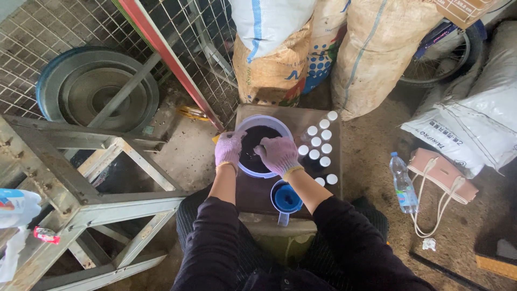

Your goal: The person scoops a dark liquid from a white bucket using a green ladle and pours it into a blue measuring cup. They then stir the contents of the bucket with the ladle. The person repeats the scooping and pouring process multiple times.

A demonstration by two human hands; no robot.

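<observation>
Dark soil in the pale round tub [245,125] is being worked by the gloved left hand [229,149] and right hand [278,154], fingers curled loosely in it; the white-capped bottles [319,148] to the right are standing capped, the blue funnel [287,196] nearer is lying unused.

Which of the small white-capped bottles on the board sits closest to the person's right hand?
The white-capped bottle at the left end of the cluster, right beside the gloved right hand over the bowl; the others stand farther right.

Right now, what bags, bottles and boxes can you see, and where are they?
Sacks: tall, tan and white, standing behind the table.
White bag: lying at the right, with dark print.
Water bottle: clear, blue label, lying on the floor.
Small bottles: white caps, clustered beside the tub.
Cardboard box: brown, top right corner.
</observation>
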